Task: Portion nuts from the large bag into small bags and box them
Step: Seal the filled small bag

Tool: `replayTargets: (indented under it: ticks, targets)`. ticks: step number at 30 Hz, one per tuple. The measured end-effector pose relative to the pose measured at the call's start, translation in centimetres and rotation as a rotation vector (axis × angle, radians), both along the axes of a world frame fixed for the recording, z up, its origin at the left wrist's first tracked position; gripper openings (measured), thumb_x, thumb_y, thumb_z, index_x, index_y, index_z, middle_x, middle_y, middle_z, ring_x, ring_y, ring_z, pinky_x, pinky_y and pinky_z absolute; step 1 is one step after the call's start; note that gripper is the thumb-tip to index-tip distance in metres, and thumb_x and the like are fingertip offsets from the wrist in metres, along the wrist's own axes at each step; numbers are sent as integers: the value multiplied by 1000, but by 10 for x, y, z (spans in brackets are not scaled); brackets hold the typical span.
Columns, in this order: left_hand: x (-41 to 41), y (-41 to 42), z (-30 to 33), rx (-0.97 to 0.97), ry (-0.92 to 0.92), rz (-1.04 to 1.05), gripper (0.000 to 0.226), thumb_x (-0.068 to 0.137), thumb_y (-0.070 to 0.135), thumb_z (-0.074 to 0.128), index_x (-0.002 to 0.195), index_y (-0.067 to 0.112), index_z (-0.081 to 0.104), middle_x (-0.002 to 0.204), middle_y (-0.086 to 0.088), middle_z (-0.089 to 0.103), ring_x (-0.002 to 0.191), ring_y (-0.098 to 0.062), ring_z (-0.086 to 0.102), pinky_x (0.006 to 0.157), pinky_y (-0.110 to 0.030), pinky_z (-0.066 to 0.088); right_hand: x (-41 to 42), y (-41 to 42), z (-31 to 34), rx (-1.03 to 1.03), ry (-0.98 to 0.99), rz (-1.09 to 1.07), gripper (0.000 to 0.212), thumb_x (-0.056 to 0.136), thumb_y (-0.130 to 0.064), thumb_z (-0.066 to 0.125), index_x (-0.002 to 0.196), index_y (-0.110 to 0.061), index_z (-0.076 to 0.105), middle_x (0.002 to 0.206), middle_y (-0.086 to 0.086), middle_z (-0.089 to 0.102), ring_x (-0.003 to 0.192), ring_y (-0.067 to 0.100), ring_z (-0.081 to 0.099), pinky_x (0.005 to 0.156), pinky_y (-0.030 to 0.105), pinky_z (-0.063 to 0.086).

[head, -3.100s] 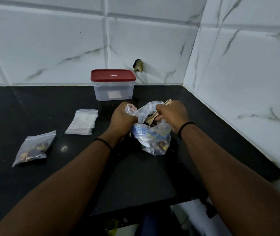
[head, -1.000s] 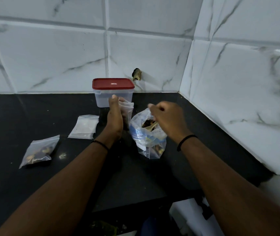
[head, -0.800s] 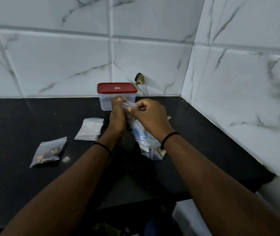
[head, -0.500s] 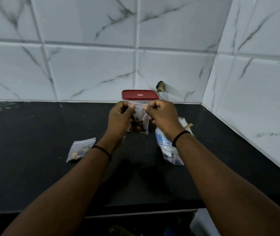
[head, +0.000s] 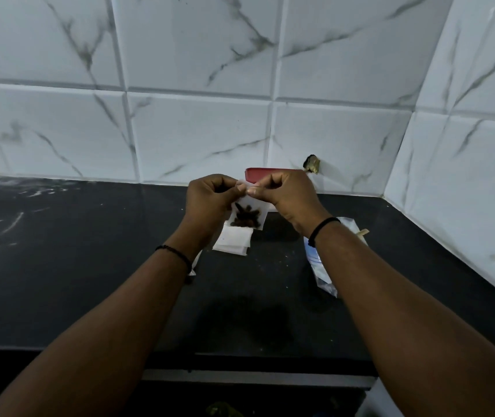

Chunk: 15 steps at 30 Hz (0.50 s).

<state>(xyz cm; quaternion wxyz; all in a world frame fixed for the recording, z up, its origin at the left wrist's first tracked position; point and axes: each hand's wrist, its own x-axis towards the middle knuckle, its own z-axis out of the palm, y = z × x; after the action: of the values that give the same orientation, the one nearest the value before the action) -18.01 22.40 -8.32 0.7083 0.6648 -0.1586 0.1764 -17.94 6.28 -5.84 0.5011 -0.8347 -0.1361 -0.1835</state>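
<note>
A small clear bag point(head: 247, 216) with dark nuts in its bottom hangs in the air above the black counter point(head: 74, 266). My left hand point(head: 210, 200) and my right hand point(head: 282, 192) both pinch its top edge, fingertips close together. The large bag point(head: 320, 266) lies on the counter to the right, mostly hidden by my right forearm, with a wooden scoop handle point(head: 363, 233) poking out. The box with the red lid point(head: 258, 173) stands at the wall behind my hands, only its lid showing.
A stack of empty small bags point(head: 234, 240) lies on the counter under the held bag. A corner of another small bag point(head: 194, 264) peeks out beside my left wrist. Tiled walls close the back and right side. A dark hole point(head: 311, 164) marks the back wall.
My right hand left the scoop in the large bag and joined the left on the small bag's top. Both hands lifted the small bag. The view tilted up.
</note>
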Motion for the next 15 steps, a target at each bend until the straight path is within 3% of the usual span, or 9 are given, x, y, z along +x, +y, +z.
replayTargets:
  ticks: [2, 4, 11, 15]
  targets:
    - [1, 3, 3, -4, 19, 21, 13, 87, -2, 69, 77, 6, 71, 75, -4, 72, 69, -9, 70, 63, -22, 54, 1, 0, 2, -11, 40, 19, 12, 80, -19, 81, 89, -12, 77, 85, -2, 75, 86, 12, 70, 83, 24, 56]
    - [6, 7, 3, -21, 51, 38, 14, 87, 0, 71, 75, 7, 71, 75, -7, 71, 70, -15, 69, 66, -31, 57, 1, -2, 2, 4, 52, 17, 10, 82, -16, 79, 92, -13, 77, 85, -5, 75, 86, 8, 70, 88, 26, 56]
    - [11, 13, -1, 18, 64, 26, 8, 86, 4, 72, 78, 4, 72, 84, -12, 74, 80, -25, 70, 78, -43, 58, 0, -5, 1, -20, 31, -45, 9, 83, -16, 79, 91, -14, 76, 85, -5, 75, 86, 9, 70, 86, 25, 56]
    - [13, 19, -1, 21, 84, 17, 7, 86, 6, 73, 80, 3, 72, 82, -7, 75, 79, -21, 72, 73, -38, 59, 1, -7, -4, 19, 21, -50, 10, 83, -19, 79, 90, -14, 74, 85, -5, 75, 85, 7, 70, 83, 22, 54]
